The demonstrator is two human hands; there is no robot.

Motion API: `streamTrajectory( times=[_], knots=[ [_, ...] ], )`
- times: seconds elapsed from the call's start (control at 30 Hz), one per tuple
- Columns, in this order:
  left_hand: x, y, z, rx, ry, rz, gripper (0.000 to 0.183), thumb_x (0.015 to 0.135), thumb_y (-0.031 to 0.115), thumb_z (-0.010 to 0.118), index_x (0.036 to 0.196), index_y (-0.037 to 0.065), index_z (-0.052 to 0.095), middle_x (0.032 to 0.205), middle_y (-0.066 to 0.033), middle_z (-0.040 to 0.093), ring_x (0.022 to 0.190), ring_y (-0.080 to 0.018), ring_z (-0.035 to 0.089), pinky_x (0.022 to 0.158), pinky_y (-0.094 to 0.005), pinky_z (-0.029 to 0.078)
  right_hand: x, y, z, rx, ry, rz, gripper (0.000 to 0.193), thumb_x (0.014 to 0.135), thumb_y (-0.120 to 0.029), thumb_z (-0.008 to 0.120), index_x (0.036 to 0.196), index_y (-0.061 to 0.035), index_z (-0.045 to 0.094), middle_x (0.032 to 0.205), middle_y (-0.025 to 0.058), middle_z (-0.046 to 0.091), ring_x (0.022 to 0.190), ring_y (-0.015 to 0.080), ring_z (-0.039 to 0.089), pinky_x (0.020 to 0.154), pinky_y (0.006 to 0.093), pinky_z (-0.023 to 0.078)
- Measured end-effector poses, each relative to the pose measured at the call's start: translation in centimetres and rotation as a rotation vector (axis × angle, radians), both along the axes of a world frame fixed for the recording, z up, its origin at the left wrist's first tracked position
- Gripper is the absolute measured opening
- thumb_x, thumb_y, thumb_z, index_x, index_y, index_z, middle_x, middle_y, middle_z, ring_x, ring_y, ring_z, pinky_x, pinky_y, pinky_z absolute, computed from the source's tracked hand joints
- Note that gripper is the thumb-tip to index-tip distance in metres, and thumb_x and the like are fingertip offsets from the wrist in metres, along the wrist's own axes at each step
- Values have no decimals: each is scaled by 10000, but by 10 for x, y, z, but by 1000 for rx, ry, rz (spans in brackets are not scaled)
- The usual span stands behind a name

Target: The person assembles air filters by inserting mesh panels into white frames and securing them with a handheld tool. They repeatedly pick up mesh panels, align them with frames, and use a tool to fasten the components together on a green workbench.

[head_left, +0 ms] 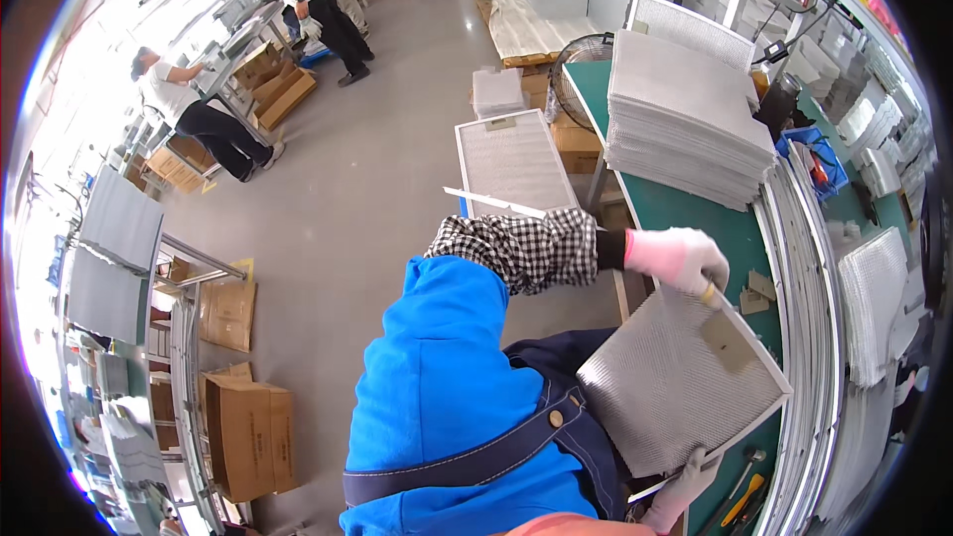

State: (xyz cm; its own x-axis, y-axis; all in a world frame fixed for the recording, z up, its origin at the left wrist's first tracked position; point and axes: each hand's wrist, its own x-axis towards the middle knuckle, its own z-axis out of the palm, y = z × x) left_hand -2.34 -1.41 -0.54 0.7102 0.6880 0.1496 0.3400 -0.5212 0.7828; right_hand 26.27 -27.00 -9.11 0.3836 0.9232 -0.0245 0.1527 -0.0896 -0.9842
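A silver mesh panel lies tilted in front of me, over the green bench edge. White frame strips run along its right and lower right edges; a small tan label sits on the mesh. My left hand, in a pale pink-and-white glove, has its fingers closed on the panel's upper corner. At the lower edge, my right hand, also gloved, grips the panel, its thumb on the mesh side. A short white strip shows next to this hand; whether the hand holds it too is unclear.
A tall stack of mesh sheets stands on the green bench. Long white frame strips line the right side. Tools with a yellow handle lie near my right hand. A framed panel and a fan stand beyond.
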Motion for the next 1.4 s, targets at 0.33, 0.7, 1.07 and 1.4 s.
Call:
streamTrajectory(
  times=[0.33, 0.7, 1.07, 1.4],
  knots=[
    [-1, 16, 64, -292, -446, 129, 384, 887, 285, 762, 1074, -45, 700, 853, -72, 686, 732, -122, 621, 631, -292, 506, 76, 29, -41, 308, -986, -86, 404, 1062, -62, 426, 1458, 18, 453, 1460, 286, 445, 1381, 406, 425, 1150, 462, 349],
    [11, -31, -19, -329, -332, 299, 338, 960, 232, 669, 1153, -45, 641, 976, -104, 699, 905, -155, 636, 815, -314, 520, 26, 53, -6, 152, -703, -347, 428, 1057, -52, 347, 1452, 76, 448, 1511, 263, 422, 1444, 372, 367, 1224, 474, 270],
    [-5, -62, -65, -414, -368, 206, 475, 995, 295, 601, 1298, -66, 543, 1145, -176, 656, 1075, -235, 615, 940, -358, 493, 78, 44, -48, 244, -837, -336, 451, 1069, -127, 348, 1456, 87, 439, 1516, 248, 440, 1455, 369, 357, 1241, 455, 242],
    [-8, -48, -85, -728, -509, 10, 673, 987, 391, 615, 1428, -89, 448, 1369, -201, 566, 1293, -256, 518, 1098, -353, 404, 23, 51, 15, 208, -312, -439, 536, 1096, -274, 326, 1514, 61, 352, 1567, 238, 364, 1457, 348, 352, 1228, 436, 266]
  ],
)
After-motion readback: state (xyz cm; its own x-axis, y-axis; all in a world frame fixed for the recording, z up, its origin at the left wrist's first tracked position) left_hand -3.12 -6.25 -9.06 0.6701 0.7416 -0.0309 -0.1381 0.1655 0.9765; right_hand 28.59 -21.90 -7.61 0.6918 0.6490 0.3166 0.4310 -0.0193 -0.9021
